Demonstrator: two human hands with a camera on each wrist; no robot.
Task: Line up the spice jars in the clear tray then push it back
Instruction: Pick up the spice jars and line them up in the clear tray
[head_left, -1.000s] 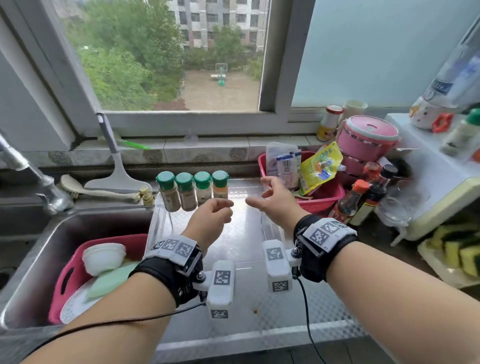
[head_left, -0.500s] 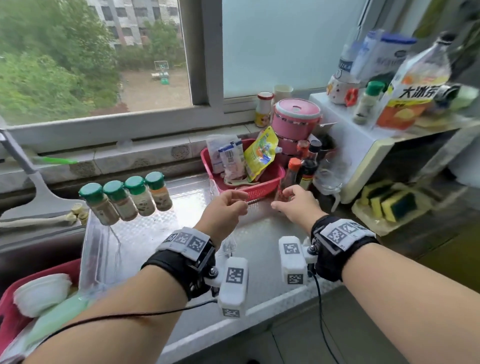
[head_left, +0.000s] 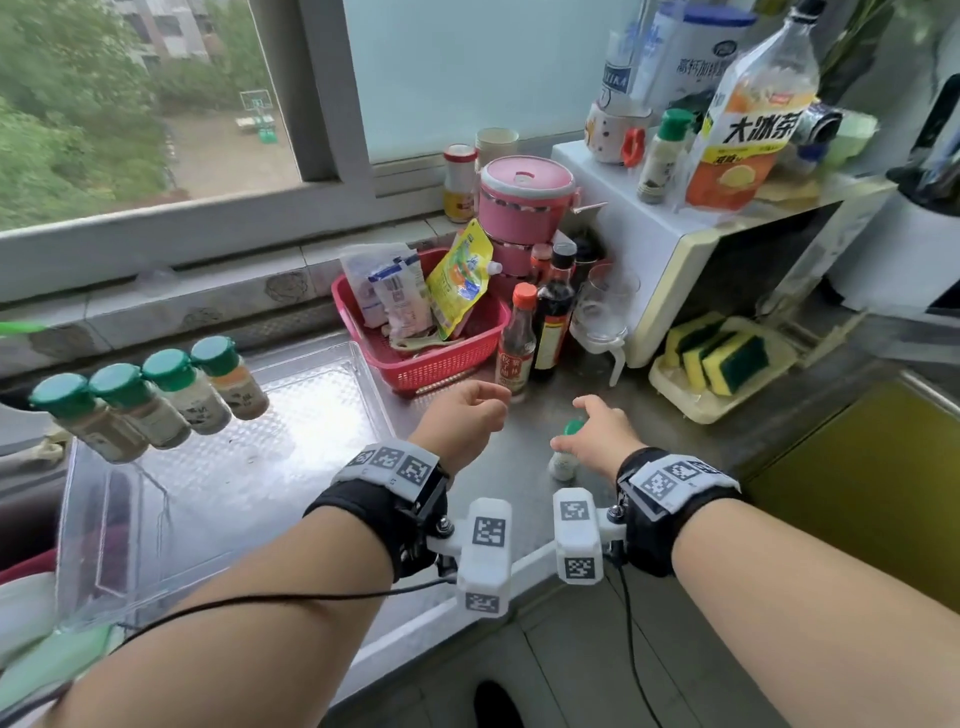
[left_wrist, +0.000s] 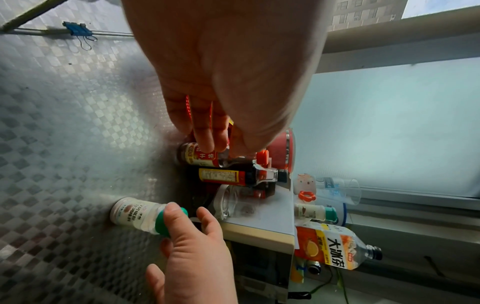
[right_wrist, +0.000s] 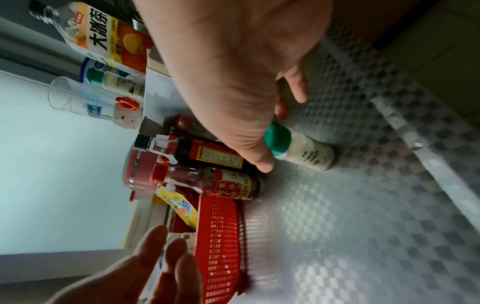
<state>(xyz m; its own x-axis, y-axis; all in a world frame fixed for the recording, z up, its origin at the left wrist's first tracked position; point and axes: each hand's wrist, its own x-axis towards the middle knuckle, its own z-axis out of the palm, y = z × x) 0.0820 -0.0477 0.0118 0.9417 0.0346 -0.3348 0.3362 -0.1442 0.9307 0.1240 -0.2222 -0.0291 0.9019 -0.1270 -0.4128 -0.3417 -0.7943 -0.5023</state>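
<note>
A patterned steel counter (head_left: 291, 467) runs under the window. Near the lower centre of the head view, the right hand (head_left: 605, 436) closes fingers and thumb around the green cap of a lone spice jar (head_left: 563, 460) standing on the counter. Just left of it the left hand (head_left: 462, 421) hovers loosely curled, holding nothing. Further left lies the clear tray (head_left: 104, 525), with four green-capped jars (head_left: 156, 397) lined along its far wall. Beyond the hands stands a red basket (head_left: 441, 358).
</note>
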